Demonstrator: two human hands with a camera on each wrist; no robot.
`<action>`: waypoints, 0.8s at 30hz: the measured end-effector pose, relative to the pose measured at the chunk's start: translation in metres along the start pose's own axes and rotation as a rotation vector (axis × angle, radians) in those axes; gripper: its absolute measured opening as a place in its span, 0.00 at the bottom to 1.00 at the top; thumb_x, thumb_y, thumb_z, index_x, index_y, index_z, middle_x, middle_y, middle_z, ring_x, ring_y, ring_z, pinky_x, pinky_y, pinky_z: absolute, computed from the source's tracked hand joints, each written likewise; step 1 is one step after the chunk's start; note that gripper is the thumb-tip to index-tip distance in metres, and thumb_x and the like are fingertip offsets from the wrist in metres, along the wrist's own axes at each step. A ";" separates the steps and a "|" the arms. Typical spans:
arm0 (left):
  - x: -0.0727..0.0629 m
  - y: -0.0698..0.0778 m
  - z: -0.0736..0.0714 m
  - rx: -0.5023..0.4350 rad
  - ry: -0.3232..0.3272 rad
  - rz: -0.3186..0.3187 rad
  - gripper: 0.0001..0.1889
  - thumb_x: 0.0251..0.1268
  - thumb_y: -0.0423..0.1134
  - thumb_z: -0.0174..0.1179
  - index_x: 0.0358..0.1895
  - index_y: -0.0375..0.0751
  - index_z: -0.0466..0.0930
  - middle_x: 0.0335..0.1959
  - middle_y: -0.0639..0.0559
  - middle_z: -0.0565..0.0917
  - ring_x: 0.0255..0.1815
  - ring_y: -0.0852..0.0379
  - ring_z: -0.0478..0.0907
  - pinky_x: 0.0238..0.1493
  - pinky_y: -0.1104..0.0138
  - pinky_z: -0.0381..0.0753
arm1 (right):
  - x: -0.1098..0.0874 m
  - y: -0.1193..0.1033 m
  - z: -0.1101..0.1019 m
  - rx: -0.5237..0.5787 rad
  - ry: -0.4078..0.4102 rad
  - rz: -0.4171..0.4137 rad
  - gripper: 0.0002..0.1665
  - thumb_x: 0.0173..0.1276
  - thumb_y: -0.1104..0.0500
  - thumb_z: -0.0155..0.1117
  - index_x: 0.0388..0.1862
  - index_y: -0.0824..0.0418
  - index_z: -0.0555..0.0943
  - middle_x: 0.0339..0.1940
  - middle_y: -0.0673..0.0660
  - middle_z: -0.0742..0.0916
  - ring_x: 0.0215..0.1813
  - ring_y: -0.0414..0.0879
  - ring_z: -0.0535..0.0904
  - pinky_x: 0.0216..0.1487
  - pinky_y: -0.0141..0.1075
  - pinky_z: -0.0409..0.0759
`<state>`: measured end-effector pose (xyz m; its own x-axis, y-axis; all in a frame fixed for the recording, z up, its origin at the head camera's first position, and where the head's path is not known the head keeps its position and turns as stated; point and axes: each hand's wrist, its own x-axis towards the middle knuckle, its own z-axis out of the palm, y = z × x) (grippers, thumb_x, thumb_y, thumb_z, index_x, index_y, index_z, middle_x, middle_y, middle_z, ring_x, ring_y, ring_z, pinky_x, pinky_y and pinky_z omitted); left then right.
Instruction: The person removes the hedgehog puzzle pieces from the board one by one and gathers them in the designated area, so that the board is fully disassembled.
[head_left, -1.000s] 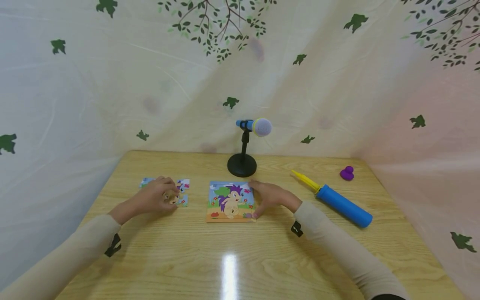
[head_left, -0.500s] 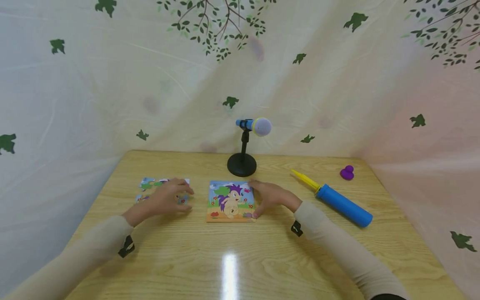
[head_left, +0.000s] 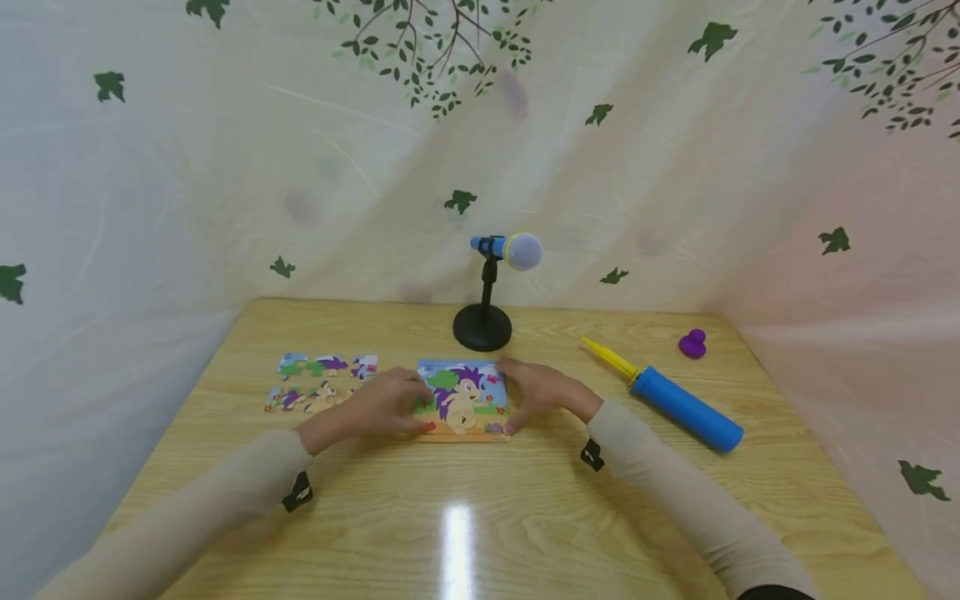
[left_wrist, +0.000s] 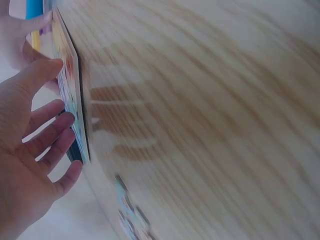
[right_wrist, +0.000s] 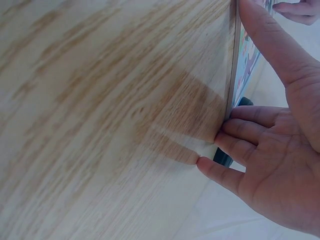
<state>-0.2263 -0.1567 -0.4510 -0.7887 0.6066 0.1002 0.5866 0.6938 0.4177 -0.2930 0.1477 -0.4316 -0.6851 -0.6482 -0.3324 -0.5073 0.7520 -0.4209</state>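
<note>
A square picture board with a purple-spined hedgehog lies flat on the table. At its left side is my left hand, thumb and fingers spread over that edge. In the left wrist view this hand's fingers stand apart, with nothing gripped between them. My right hand rests along the board's right edge, the thumb at the near corner and the fingers at the far one. In the right wrist view its fingers are straight and touch the board's edge and the table. Left of the board lie several loose jigsaw pieces, some hidden behind my left hand.
A toy microphone on a black round-based stand is behind the board. To the right lie a blue hand pump with a yellow nozzle and a small purple object. A leaf-printed curtain hangs behind the table.
My left hand has moved right, from over the loose pieces to the board's left side, uncovering most of the pieces. My right hand has stayed at the board's right edge.
</note>
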 end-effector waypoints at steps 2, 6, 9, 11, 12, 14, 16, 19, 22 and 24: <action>0.003 0.004 0.002 0.003 -0.006 0.022 0.21 0.58 0.47 0.74 0.53 0.44 0.86 0.50 0.49 0.86 0.54 0.50 0.80 0.58 0.53 0.81 | 0.000 0.000 0.000 -0.003 0.002 -0.002 0.68 0.52 0.43 0.83 0.82 0.66 0.55 0.84 0.66 0.57 0.84 0.60 0.54 0.82 0.52 0.56; 0.007 0.009 0.005 -0.010 -0.030 0.054 0.20 0.59 0.45 0.73 0.55 0.45 0.86 0.54 0.47 0.85 0.57 0.47 0.80 0.60 0.51 0.80 | 0.000 0.000 0.000 -0.012 0.005 -0.009 0.67 0.52 0.44 0.83 0.81 0.66 0.56 0.84 0.66 0.57 0.84 0.60 0.55 0.82 0.51 0.56; 0.009 0.013 0.006 -0.010 -0.050 0.059 0.18 0.61 0.44 0.72 0.54 0.47 0.87 0.55 0.48 0.84 0.58 0.47 0.79 0.60 0.51 0.80 | 0.000 0.000 0.000 -0.012 0.005 -0.010 0.67 0.52 0.44 0.83 0.81 0.66 0.56 0.84 0.66 0.57 0.84 0.60 0.54 0.82 0.51 0.56; 0.009 0.014 0.006 0.001 -0.054 0.070 0.16 0.62 0.44 0.72 0.53 0.48 0.87 0.54 0.48 0.84 0.56 0.48 0.79 0.59 0.52 0.80 | 0.001 -0.001 0.000 -0.011 0.004 -0.007 0.67 0.52 0.43 0.83 0.82 0.66 0.55 0.84 0.66 0.57 0.84 0.60 0.54 0.82 0.51 0.56; 0.010 0.015 0.006 0.000 -0.059 0.066 0.16 0.62 0.44 0.72 0.53 0.48 0.88 0.53 0.49 0.84 0.56 0.48 0.79 0.59 0.53 0.80 | 0.001 0.000 0.000 -0.009 0.004 -0.006 0.67 0.52 0.43 0.83 0.82 0.66 0.55 0.84 0.66 0.57 0.84 0.60 0.54 0.82 0.52 0.56; 0.011 0.016 0.007 0.001 -0.071 0.060 0.15 0.63 0.45 0.71 0.53 0.49 0.88 0.53 0.49 0.84 0.56 0.49 0.79 0.58 0.54 0.80 | 0.001 0.000 0.000 -0.006 0.003 -0.006 0.67 0.53 0.43 0.83 0.82 0.66 0.55 0.84 0.66 0.57 0.84 0.60 0.54 0.82 0.52 0.56; 0.012 0.016 0.008 -0.007 -0.083 0.046 0.15 0.64 0.45 0.71 0.53 0.50 0.88 0.53 0.49 0.84 0.56 0.50 0.79 0.58 0.54 0.80 | 0.001 0.000 0.000 -0.005 0.003 -0.004 0.68 0.53 0.43 0.83 0.82 0.66 0.55 0.84 0.66 0.57 0.84 0.60 0.54 0.82 0.52 0.56; 0.013 0.017 0.008 -0.023 -0.108 0.012 0.15 0.65 0.45 0.70 0.53 0.51 0.88 0.54 0.49 0.83 0.57 0.49 0.78 0.59 0.53 0.80 | 0.001 0.001 0.000 -0.001 0.003 -0.005 0.68 0.52 0.43 0.83 0.82 0.66 0.55 0.84 0.66 0.57 0.84 0.60 0.54 0.82 0.52 0.56; 0.013 0.017 0.008 -0.043 -0.120 0.004 0.15 0.65 0.44 0.70 0.54 0.50 0.87 0.54 0.48 0.83 0.57 0.49 0.77 0.59 0.53 0.79 | 0.001 0.001 0.000 0.007 0.001 -0.005 0.67 0.52 0.43 0.83 0.82 0.66 0.55 0.84 0.66 0.57 0.84 0.60 0.54 0.82 0.52 0.55; 0.014 0.018 0.008 -0.049 -0.125 0.007 0.15 0.66 0.44 0.69 0.55 0.50 0.87 0.53 0.48 0.82 0.56 0.49 0.77 0.59 0.53 0.79 | 0.001 0.002 0.000 0.016 0.002 -0.005 0.67 0.52 0.43 0.83 0.81 0.66 0.55 0.84 0.66 0.57 0.84 0.60 0.54 0.82 0.52 0.55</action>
<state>-0.2252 -0.1328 -0.4490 -0.7540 0.6568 -0.0087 0.5796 0.6715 0.4616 -0.2942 0.1484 -0.4330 -0.6834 -0.6519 -0.3287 -0.5024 0.7466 -0.4361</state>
